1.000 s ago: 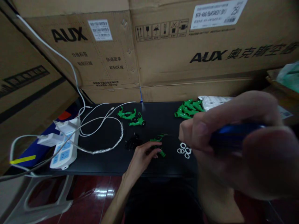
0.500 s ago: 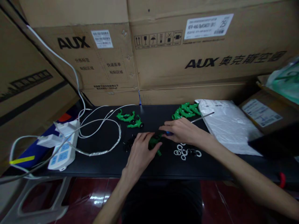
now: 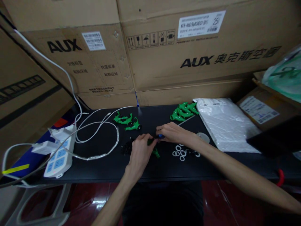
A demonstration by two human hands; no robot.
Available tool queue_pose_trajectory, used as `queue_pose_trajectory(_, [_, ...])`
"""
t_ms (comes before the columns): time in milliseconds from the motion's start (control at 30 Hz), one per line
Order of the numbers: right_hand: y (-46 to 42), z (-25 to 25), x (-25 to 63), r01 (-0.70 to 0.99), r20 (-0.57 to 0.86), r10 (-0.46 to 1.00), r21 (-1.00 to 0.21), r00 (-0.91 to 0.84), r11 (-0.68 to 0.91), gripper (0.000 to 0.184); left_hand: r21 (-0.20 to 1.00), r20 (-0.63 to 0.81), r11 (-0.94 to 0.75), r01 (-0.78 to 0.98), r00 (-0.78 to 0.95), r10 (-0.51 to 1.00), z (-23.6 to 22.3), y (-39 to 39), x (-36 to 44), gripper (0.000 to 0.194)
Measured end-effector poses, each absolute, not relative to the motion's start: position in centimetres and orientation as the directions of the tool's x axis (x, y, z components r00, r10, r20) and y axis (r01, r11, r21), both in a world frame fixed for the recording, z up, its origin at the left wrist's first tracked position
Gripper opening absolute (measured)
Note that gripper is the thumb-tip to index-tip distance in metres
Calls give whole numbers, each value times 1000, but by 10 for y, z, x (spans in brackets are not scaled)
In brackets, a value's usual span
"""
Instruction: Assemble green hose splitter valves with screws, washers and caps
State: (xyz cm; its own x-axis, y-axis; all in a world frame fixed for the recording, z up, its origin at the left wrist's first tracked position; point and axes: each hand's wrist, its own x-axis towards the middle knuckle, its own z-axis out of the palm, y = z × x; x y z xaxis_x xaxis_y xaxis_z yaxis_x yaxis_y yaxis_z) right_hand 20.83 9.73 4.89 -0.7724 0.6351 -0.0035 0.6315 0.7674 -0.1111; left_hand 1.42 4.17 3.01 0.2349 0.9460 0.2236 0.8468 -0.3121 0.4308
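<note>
My left hand (image 3: 141,150) is closed around a green branched fitting (image 3: 156,153), mostly hidden under the fingers. My right hand (image 3: 172,131) grips a screwdriver (image 3: 161,136) by its blue handle; the metal shaft points away to the upper right. Both hands meet at the fitting, fingertips close together. Small black parts (image 3: 126,147) lie just left of my left hand. Below my right wrist are several white rings (image 3: 182,153) and a few dark pieces. More green fittings (image 3: 184,111) are piled at the back right, and another group (image 3: 125,120) with black ends sits back left.
A white power strip (image 3: 60,153) with plugs and looping white cables (image 3: 117,138) occupies the left side. To the right lie a white plastic package (image 3: 223,125), a clear round disc (image 3: 203,137) and a cardboard box (image 3: 261,108). Large cartons (image 3: 150,69) wall off the back of the black table (image 3: 178,172).
My right hand has shifted slightly left and the screwdriver shaft now shows less, near the green pile. The clear disc has come into sight. The whole view has moved slightly.
</note>
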Motion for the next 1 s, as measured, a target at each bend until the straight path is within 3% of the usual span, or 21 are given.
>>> queue_pose_trajectory(567, [99, 38, 213, 638, 4, 645, -141, -764, 757, 16, 388, 285, -339, 857, 238, 929, 24, 43, 19, 15])
queue_pose_trajectory(700, [93, 45, 211, 646, 0, 651, -129, -759, 753, 16, 439, 281, -355, 825, 249, 927, 29, 38, 15, 9])
queue_pose_trajectory(1000, [62, 86, 217, 688, 84, 698, -117, -711, 716, 24, 525, 216, -364, 769, 293, 931, 32, 42, 9, 19])
